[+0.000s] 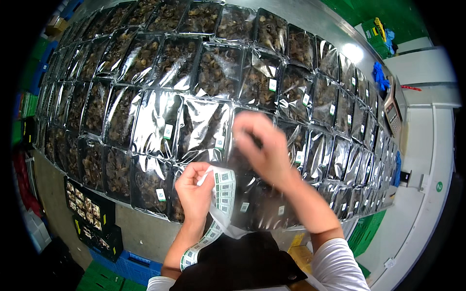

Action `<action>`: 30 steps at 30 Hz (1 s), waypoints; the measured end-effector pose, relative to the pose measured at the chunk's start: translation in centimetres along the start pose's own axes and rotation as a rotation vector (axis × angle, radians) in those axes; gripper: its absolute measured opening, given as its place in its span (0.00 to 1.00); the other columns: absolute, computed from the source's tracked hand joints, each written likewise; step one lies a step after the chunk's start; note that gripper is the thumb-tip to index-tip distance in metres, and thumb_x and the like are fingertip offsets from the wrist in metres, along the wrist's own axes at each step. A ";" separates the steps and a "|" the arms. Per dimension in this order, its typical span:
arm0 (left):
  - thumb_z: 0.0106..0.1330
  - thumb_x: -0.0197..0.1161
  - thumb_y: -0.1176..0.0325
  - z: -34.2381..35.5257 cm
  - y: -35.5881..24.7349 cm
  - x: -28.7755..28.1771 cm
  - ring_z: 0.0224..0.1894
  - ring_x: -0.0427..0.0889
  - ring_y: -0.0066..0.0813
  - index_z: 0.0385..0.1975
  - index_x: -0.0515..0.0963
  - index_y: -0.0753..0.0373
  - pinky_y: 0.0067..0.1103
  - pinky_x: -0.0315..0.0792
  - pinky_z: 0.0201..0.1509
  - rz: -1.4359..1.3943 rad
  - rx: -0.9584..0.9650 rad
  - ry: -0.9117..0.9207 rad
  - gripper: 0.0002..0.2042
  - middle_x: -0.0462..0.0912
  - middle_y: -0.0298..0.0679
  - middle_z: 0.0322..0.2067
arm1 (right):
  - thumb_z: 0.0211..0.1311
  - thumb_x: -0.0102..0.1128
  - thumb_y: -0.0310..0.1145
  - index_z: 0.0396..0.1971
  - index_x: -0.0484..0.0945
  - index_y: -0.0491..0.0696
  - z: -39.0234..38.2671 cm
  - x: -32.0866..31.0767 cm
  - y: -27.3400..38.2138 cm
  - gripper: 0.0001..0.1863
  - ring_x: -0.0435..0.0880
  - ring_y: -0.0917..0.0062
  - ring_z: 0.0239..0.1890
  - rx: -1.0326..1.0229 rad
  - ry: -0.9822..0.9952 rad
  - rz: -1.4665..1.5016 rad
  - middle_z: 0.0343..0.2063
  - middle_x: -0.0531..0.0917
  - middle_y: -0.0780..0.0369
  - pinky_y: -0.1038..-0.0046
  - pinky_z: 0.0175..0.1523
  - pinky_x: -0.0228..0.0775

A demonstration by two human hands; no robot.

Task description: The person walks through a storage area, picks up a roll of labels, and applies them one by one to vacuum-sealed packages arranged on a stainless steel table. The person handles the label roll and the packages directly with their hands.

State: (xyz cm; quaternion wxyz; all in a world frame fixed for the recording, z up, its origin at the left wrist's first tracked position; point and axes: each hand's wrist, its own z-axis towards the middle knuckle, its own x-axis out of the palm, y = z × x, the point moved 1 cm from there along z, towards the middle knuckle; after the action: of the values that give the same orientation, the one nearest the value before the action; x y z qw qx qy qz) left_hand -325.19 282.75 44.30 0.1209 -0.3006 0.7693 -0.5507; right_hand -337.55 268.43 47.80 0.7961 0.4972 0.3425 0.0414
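My left hand (194,191) is closed on a long strip of small white-and-green labels (224,191). The strip trails from my fingers down over my left forearm toward the dark apron. To the right, my right hand (264,145) is above the film-wrapped trays, blurred by motion, its fingers curled. Whether anything is in them cannot be made out. Beside that hand lies a black tray (204,126) under shiny clear film, with a small label (220,142) at its lower right corner. Brown, mushroom-like pieces show through the film of the trays.
Rows of similar trays (177,58) cover the metal table (306,12). Trays on the right carry labels; many on the left show none. Black crates (90,206) with pale contents stand at lower left, near a blue crate (138,266). A scale-like device (392,109) sits at the right edge.
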 end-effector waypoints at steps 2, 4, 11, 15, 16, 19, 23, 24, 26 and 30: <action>0.59 0.60 0.82 -0.3 0.2 0.0 0.28 0.73 0.10 0.34 0.75 0.67 0.10 0.66 0.33 -0.053 -0.001 -0.013 0.05 0.78 0.29 0.26 | 0.54 0.59 0.27 0.36 0.74 0.44 4.6 -0.7 -2.9 0.09 0.73 0.61 0.51 -0.092 0.029 -0.392 0.45 0.76 0.54 0.63 0.52 0.68; 0.60 0.60 0.82 -0.2 -0.2 0.5 0.29 0.74 0.10 0.34 0.75 0.67 0.10 0.67 0.35 -0.085 0.020 -0.010 0.04 0.78 0.30 0.27 | 0.56 0.59 0.32 0.36 0.74 0.44 7.8 -1.0 -7.0 0.11 0.67 0.60 0.56 -0.181 0.110 -0.604 0.51 0.72 0.54 0.60 0.56 0.63; 0.61 0.61 0.80 -0.2 -0.1 1.3 0.32 0.75 0.13 0.32 0.74 0.68 0.12 0.69 0.38 -0.065 0.086 -0.030 0.03 0.79 0.33 0.31 | 0.50 0.65 0.33 0.40 0.76 0.49 12.0 1.2 -12.5 0.16 0.68 0.64 0.55 -0.211 0.249 -0.807 0.49 0.74 0.58 0.63 0.56 0.60; 0.61 0.60 0.80 -0.4 -0.2 1.5 0.32 0.76 0.13 0.32 0.74 0.68 0.12 0.70 0.38 -0.114 0.082 -0.021 0.02 0.81 0.36 0.33 | 0.48 0.66 0.34 0.54 0.68 0.50 11.2 1.3 -11.2 0.30 0.69 0.63 0.54 -0.143 0.047 -0.809 0.48 0.74 0.57 0.62 0.56 0.60; 0.62 0.60 0.80 -0.2 -0.2 1.5 0.32 0.76 0.14 0.32 0.74 0.69 0.12 0.70 0.38 -0.132 0.086 -0.014 0.02 0.81 0.36 0.33 | 0.49 0.66 0.33 0.54 0.69 0.49 10.6 1.3 -10.2 0.29 0.70 0.62 0.54 -0.119 0.031 -0.700 0.48 0.75 0.56 0.62 0.56 0.61; 0.62 0.58 0.82 -0.4 0.2 1.0 0.32 0.78 0.15 0.35 0.74 0.70 0.13 0.71 0.38 -0.172 0.110 -0.067 0.03 0.82 0.39 0.33 | 0.54 0.64 0.33 0.52 0.72 0.46 7.2 1.8 -6.3 0.25 0.76 0.61 0.50 0.034 0.123 -0.253 0.46 0.78 0.54 0.64 0.55 0.65; 0.62 0.61 0.79 -0.1 0.1 0.6 0.29 0.76 0.12 0.41 0.71 0.67 0.10 0.70 0.34 -0.194 0.135 -0.142 0.09 0.80 0.35 0.30 | 0.59 0.63 0.35 0.50 0.75 0.43 -0.3 2.3 -1.0 0.20 0.82 0.74 0.38 0.422 0.490 0.408 0.36 0.83 0.57 0.73 0.45 0.73; 0.62 0.61 0.79 0.0 -0.1 0.4 0.29 0.76 0.12 0.41 0.71 0.67 0.09 0.69 0.33 -0.198 0.132 -0.154 0.10 0.80 0.34 0.29 | 0.59 0.64 0.36 0.47 0.76 0.42 -1.6 2.4 -0.4 0.19 0.82 0.79 0.34 0.451 0.507 0.514 0.32 0.83 0.60 0.75 0.42 0.74; 0.61 0.62 0.80 0.0 -0.1 0.1 0.27 0.75 0.10 0.41 0.72 0.68 0.09 0.68 0.31 -0.199 0.138 -0.184 0.10 0.79 0.32 0.27 | 0.58 0.65 0.34 0.44 0.78 0.43 -1.6 2.2 1.3 0.16 0.82 0.80 0.32 0.484 0.488 0.472 0.31 0.82 0.61 0.77 0.41 0.74; 0.60 0.62 0.81 -0.1 -0.2 -0.6 0.24 0.73 0.09 0.38 0.74 0.68 0.08 0.66 0.28 -0.144 0.093 -0.222 0.08 0.78 0.29 0.24 | 0.57 0.64 0.30 0.37 0.80 0.42 -1.1 2.8 2.3 0.10 0.82 0.80 0.32 0.437 0.367 0.417 0.32 0.83 0.61 0.79 0.40 0.73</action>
State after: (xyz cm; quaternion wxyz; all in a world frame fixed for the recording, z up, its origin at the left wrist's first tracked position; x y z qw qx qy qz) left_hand -324.68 283.11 44.40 0.1792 -0.4084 0.7013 -0.5561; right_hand -335.46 271.58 48.01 0.5704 0.6994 0.3716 0.2176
